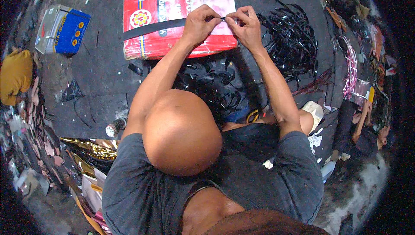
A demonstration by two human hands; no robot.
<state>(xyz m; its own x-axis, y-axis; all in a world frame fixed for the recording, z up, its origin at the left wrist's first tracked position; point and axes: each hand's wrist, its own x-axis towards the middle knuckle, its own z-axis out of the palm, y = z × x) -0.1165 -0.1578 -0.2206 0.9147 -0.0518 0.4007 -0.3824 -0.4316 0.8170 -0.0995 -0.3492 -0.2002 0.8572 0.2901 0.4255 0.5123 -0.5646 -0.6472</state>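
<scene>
A red, film-wrapped rectangular package (173, 47) lies on the dark floor in front of me, with a flat black strap (160, 28) drawn across it from its left edge. My left hand (199, 25) rests over the package's middle, thumb and finger pinched on the strap. Just beside it, my right hand (247, 30) pinches the strap near the package's right end. The fingertips of both hands almost meet around a small dark bit of strap, whose details are too small to make out.
A tangled heap of black strapping (294, 38) lies right of the package. More dark strips (207, 84) lie nearer me. A blue and white box (69, 30) stands at left, a mustard-coloured bundle (16, 75) beyond it. Yellow-handled scissors (252, 116) lie by my leg. Another person (363, 127) is at far right.
</scene>
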